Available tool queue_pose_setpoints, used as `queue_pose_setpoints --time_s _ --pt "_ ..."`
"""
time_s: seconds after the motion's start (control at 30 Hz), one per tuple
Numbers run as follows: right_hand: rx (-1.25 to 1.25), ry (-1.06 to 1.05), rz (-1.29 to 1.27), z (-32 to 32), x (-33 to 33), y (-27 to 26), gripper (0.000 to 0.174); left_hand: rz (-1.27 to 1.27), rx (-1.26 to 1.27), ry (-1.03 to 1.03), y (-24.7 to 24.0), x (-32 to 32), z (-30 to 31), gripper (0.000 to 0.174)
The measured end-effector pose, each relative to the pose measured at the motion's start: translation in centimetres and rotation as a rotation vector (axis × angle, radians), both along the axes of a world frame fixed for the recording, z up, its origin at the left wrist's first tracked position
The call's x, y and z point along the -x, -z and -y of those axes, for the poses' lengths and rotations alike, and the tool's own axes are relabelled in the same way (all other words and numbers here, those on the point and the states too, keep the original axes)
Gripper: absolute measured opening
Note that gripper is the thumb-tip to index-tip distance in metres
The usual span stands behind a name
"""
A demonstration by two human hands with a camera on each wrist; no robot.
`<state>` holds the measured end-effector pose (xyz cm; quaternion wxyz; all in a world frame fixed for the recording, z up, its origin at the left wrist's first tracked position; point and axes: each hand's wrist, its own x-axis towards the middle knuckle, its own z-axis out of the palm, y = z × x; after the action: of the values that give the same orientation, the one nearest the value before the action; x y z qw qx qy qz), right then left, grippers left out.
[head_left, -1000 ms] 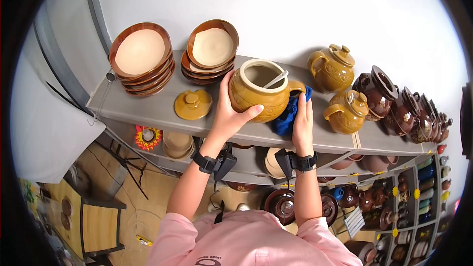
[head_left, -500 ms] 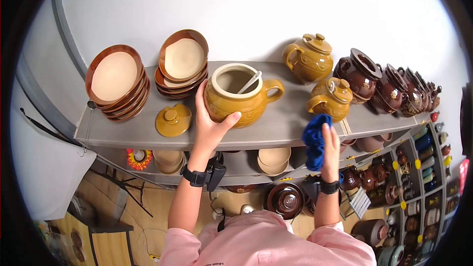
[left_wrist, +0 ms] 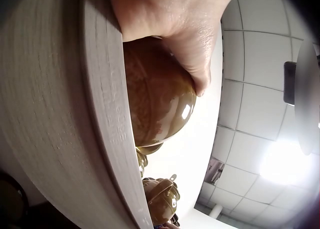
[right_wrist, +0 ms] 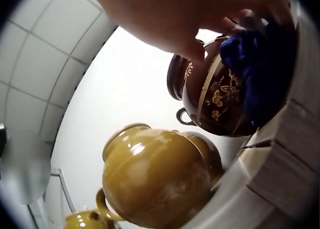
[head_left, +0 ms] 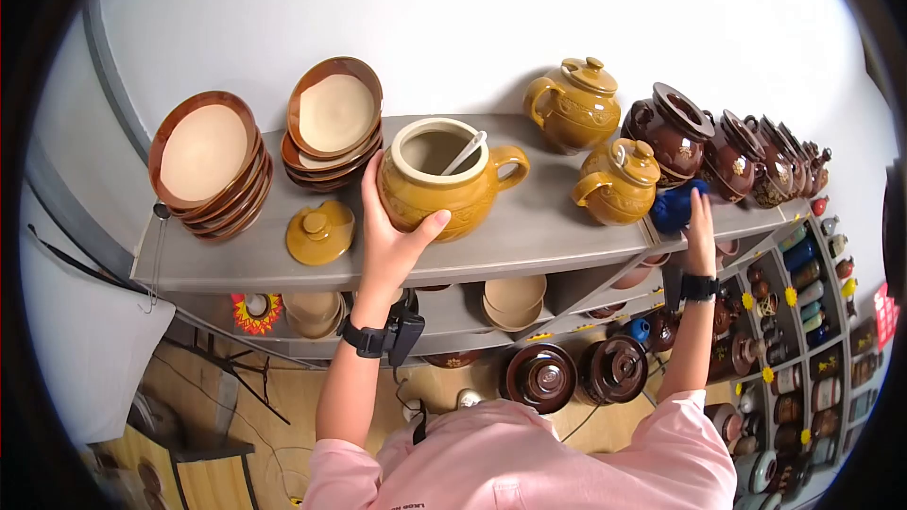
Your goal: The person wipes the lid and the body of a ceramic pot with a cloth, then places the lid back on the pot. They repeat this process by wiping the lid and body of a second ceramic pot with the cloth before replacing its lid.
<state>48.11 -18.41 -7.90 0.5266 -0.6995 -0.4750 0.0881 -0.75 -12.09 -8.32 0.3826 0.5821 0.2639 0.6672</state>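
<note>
My left hand (head_left: 392, 241) grips the side of a round mustard-glazed pot (head_left: 449, 203), its thumb across the front. The pot stands upright on the shelf, handle to the right, with a white spoon (head_left: 466, 153) leaning in its open mouth. The pot's knobbed lid (head_left: 321, 236) lies to the left. Farther right, my right hand (head_left: 701, 231) is at a bunched blue cloth (head_left: 675, 208) near the shelf's front edge. In the right wrist view the fingers touch the cloth (right_wrist: 265, 74), while the thumb stands apart from it.
Two stacks of brown-rimmed bowls (head_left: 208, 156) stand at the left of the grey shelf (head_left: 236, 260). Two lidded mustard pots (head_left: 619, 194) are between my hands, towards the back. A row of dark brown pots (head_left: 675, 137) runs right. Bowls (head_left: 515, 302) sit one shelf below.
My right hand has left the mustard pot's handle and carried the blue cloth right, to the shelf by the dark pots. My left hand keeps its grip on the mustard pot.
</note>
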Motion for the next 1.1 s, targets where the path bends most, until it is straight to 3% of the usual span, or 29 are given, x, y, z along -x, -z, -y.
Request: queue_pose_setpoints --time_s 0.03,0.17,0.5,0.63,0.67,0.77,0.9,1.1 --pt "0.066 0.062 0.060 -1.2 -0.2 0.3 0.070 -0.002 -0.006 -0.006 0.0 0.0 0.0 0.099" --pt "0.100 0.140 0.468 1.5 3.0 -0.3 0.056 -0.020 -0.024 -0.031 0.0 0.1 0.0 0.099" --pt "0.056 0.281 0.751 3.1 5.3 -0.4 0.048 -0.005 -0.007 0.014 0.1 0.1 0.0 0.100" --pt "-0.077 0.381 0.906 4.1 10.5 -1.6 0.036 0.003 -0.027 -0.017 0.9 0.1 -0.6 0.104" --pt "-0.168 0.368 0.886 4.3 12.6 -2.3 0.029 -0.003 -0.035 -0.018 1.1 0.1 -0.8 0.105" --pt "-0.336 0.073 0.772 5.2 17.4 -3.2 0.029 -0.015 -0.042 -0.025 1.2 0.2 -0.7 0.108" --pt "-0.300 -0.270 0.549 4.7 23.4 -1.9 0.031 -0.062 -0.092 -0.108 1.6 0.2 -0.5 0.109" --pt "-0.350 -0.412 0.343 0.9 28.1 1.0 0.040 -0.149 -0.163 -0.217 1.9 0.3 -0.3 0.108"
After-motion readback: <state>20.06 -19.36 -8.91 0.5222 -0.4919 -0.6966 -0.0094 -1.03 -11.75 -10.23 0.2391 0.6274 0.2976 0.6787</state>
